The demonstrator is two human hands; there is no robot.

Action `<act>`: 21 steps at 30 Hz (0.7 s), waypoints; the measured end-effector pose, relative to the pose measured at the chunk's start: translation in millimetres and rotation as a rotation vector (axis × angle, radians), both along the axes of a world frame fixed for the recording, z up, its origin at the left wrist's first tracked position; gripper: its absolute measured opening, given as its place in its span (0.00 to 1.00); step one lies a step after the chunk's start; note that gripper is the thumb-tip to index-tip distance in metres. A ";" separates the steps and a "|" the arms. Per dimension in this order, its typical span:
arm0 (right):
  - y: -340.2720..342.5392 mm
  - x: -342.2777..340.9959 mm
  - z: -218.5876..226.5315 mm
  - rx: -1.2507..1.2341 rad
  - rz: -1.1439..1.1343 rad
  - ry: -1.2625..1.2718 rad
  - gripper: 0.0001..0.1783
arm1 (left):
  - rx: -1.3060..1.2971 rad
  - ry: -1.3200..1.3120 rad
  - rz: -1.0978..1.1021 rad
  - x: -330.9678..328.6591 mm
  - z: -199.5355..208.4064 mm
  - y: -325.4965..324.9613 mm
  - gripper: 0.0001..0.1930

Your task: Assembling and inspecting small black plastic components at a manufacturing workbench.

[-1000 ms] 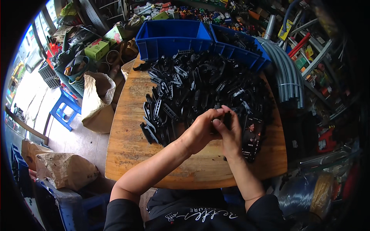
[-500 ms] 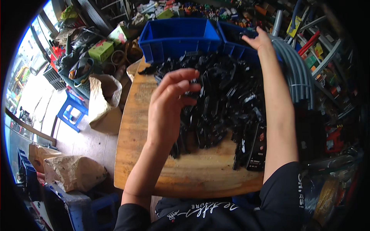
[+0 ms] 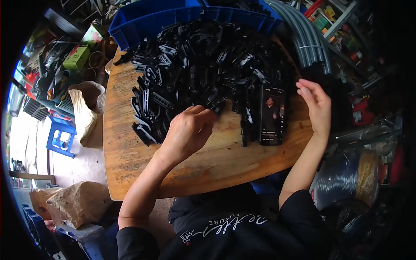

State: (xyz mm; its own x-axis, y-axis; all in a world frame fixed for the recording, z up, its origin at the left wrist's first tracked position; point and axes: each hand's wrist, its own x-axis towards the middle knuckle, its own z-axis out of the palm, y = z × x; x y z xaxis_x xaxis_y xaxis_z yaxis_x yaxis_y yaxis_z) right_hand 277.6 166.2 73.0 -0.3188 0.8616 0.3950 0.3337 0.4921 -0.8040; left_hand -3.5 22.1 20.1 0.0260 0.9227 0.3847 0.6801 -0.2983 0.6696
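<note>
A heap of black plastic parts (image 3: 190, 65), many long and slim with ribbed slots, covers much of the wooden table (image 3: 130, 173). My left hand (image 3: 186, 132) is at the near edge of this heap, its fingers bent down and pinched on a black plastic part (image 3: 215, 104). The fingertips are partly hidden behind the back of the hand. Over the table's right edge, my right hand (image 3: 318, 108) is raised beside a phone. Its fingers are loosely bent, a little apart from the thumb, and nothing shows in them.
The phone (image 3: 271, 115), its screen lit, lies right of the heap. Two blue bins (image 3: 160, 21) stand at the table's far side. Grey hose coils (image 3: 305, 39) are at the far right. Paper bags (image 3: 80, 201) and a blue stool (image 3: 60, 136) stand on the left.
My right hand has come back from over the right blue bin to the table's right side. My left hand has lowered onto the heap's near edge. The view has tilted down.
</note>
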 end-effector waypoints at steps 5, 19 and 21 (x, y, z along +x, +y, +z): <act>-27.4 54.7 -43.1 -0.126 -0.265 0.049 0.11 | 0.078 0.159 -0.025 7.8 -2.8 -1.3 0.05; -26.6 -121.9 -65.5 0.563 0.425 -0.661 0.11 | 0.043 0.560 0.102 -24.8 -23.2 -0.5 0.12; -20.6 -125.1 -74.3 0.594 0.376 -0.709 0.11 | 0.165 0.335 0.083 -24.7 -22.0 1.9 0.14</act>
State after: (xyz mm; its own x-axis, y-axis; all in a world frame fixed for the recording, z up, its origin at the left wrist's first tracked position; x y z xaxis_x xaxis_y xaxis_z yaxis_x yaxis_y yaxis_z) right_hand 152.5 145.6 -1.3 -0.8593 0.3803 0.3420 0.3808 0.9221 -0.0686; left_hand -28.2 24.0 -1.9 0.1034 0.8531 0.5115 0.8796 -0.3185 0.3533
